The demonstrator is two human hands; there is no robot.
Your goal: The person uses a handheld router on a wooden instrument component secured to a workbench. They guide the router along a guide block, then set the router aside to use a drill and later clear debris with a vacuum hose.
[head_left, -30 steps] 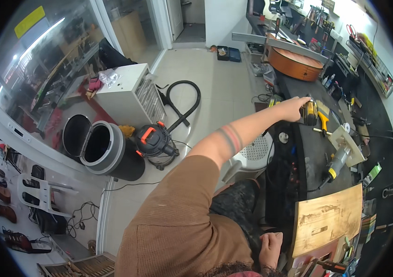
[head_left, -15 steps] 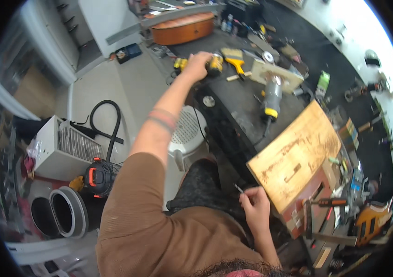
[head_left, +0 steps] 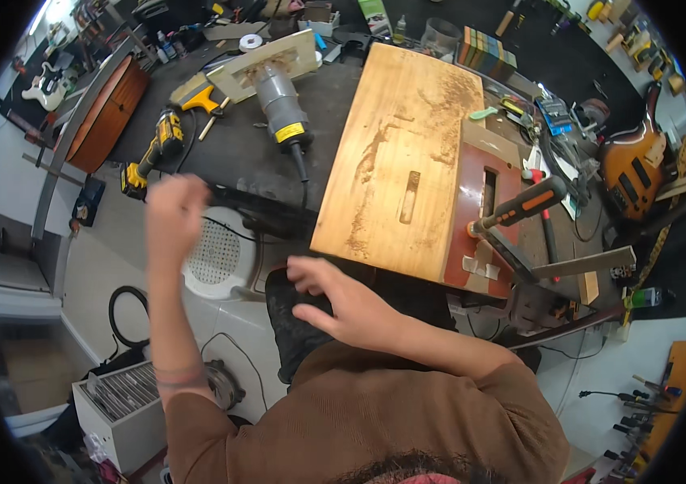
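My left hand (head_left: 178,211) is smeared by motion near the table's left edge. Its fingers look curled, but I cannot tell what is in them. Just beyond it a yellow and black cordless drill (head_left: 153,152) lies at the table edge. My right hand (head_left: 347,306) is in front of my body, thumb and fingers apart, and nothing shows in it. Ahead of that hand is a light wooden board (head_left: 383,145) with routed slots and scattered wood shavings. A grey corded power tool (head_left: 282,105) stands left of the board.
A clamp (head_left: 528,202) with an orange and black handle grips the reddish body piece (head_left: 472,194) beside the board. A white stool (head_left: 216,256) stands below the table's left edge. An acoustic guitar body (head_left: 107,113) is far left; a sunburst electric guitar (head_left: 631,165) is right.
My view has turned to the right. My left hand has come back from beside the drill. My right hand, which held a small thin piece, has moved left and opened.
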